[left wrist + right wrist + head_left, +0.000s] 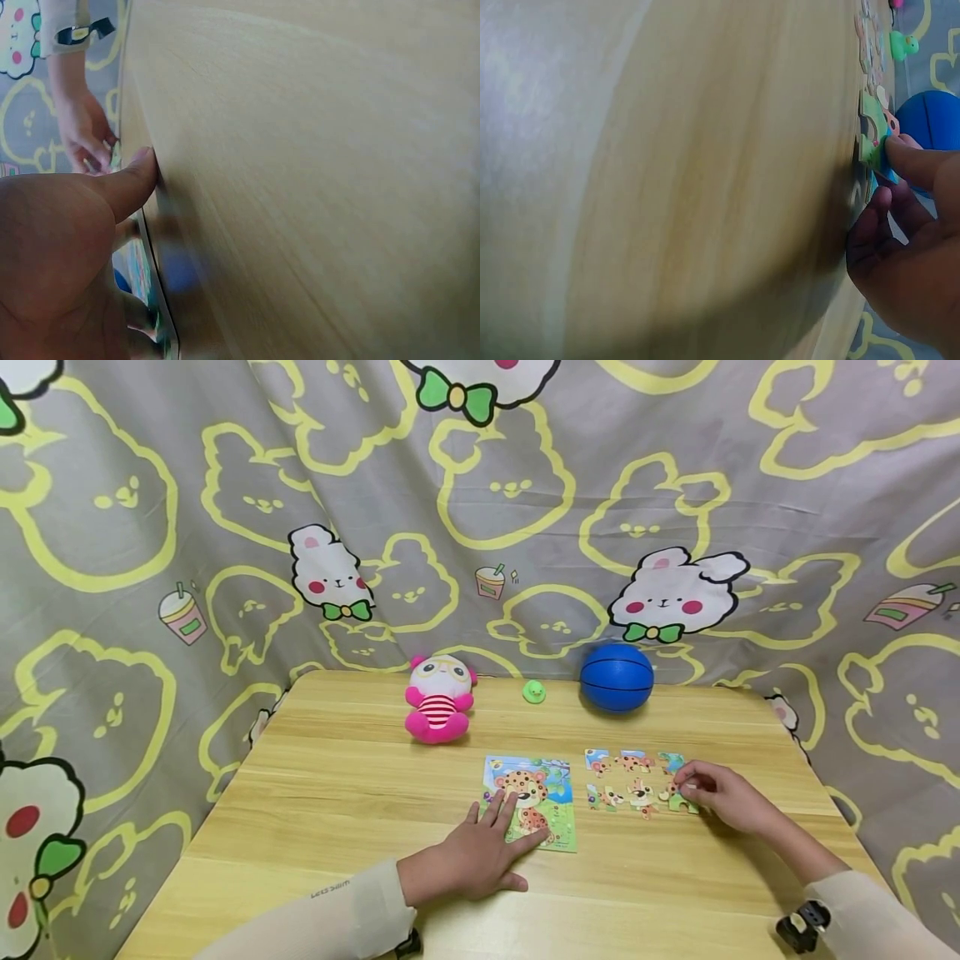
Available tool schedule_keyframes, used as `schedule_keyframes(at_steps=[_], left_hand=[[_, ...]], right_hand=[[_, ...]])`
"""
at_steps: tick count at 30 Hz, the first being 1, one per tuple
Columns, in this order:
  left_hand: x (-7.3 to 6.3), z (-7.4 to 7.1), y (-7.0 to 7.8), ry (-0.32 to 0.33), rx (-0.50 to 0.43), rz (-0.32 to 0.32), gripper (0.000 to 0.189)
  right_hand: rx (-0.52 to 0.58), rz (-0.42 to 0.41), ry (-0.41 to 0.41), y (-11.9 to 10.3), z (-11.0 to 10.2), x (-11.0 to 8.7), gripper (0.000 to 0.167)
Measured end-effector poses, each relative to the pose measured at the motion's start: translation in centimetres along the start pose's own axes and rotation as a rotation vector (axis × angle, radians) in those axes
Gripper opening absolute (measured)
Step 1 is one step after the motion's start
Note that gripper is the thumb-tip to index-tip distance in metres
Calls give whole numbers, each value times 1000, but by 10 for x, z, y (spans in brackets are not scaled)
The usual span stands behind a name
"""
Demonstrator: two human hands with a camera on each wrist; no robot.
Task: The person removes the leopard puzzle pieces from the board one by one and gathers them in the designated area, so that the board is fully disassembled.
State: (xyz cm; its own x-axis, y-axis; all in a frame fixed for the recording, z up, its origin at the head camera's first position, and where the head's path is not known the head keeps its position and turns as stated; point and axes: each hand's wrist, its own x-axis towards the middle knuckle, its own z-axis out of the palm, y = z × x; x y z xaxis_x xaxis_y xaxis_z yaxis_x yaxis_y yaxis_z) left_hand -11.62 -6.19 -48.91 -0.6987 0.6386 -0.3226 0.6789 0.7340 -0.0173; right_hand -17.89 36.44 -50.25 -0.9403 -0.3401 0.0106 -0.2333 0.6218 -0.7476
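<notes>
My left hand [483,852] lies with spread, straight fingers on the lower left of a leopard picture board [561,793]. Its thumb rests on the wood beside the board, as the left wrist view also shows. To the right are loose jigsaw pieces [641,793] with leopard parts on them, set out in two rows. My right hand [723,795] is at the right end of these rows. Between thumb and fingers it pinches a green and blue puzzle piece [873,150], low over the table; the fingers partly hide it.
Behind the board sit a pink plush toy [438,702], a small green rubber duck [534,692] and a blue ball [617,678] along the back of the wooden table [330,777]. A patterned curtain [465,568] hangs right behind the table's far edge.
</notes>
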Motion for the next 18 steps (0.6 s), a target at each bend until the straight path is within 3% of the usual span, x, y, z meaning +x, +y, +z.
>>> schedule_keyframes(at_steps=[5, 18], left_hand=[[-1, 0, 0, 0, -14, 6, 76], [-2, -2, 0, -6, -15, 0, 76]], right_hand=[[-67, -22, 17, 1, 3, 0, 10], [-105, -24, 58, 7, 5, -2, 14]])
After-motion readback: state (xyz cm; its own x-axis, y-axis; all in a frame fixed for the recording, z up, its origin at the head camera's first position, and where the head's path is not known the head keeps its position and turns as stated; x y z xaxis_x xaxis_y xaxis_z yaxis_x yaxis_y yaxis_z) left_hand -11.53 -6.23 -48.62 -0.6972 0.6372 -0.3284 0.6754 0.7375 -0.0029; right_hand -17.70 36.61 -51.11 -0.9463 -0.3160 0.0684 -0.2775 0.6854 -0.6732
